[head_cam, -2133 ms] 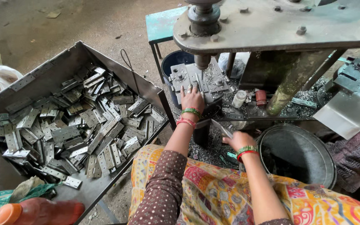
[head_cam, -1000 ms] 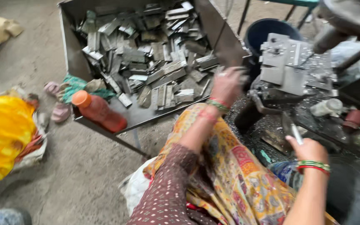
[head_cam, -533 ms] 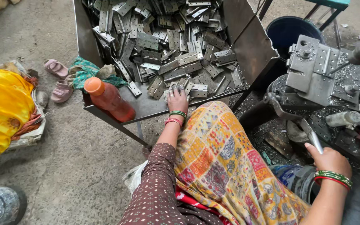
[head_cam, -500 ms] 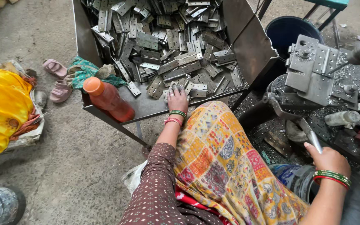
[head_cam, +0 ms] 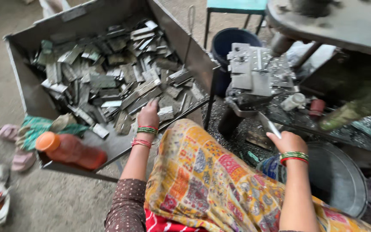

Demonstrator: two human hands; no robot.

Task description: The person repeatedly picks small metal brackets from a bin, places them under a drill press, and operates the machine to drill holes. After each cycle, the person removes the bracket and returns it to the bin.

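My left hand (head_cam: 148, 115) spreads over stiff, sharp-edged metal plates (head_cam: 108, 81) at the bin's (head_cam: 26, 92) near edge; right hand (head_cam: 287, 141) pinches one thin strip (head_cam: 268, 125).

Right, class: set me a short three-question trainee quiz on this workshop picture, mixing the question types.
1. True or false: the left hand rests on the flat grey metal pieces in the big open sheet-metal bin.
2. What does the right hand hold? A) a thin flat metal strip B) a hammer C) a cup
3. Fill in: the orange plastic bottle lies on its ____ at the bin's near corner.

Key
1. True: the fingers lie on the pile near the bin's front edge.
2. A: the strip points up toward the grey metal die block.
3. side
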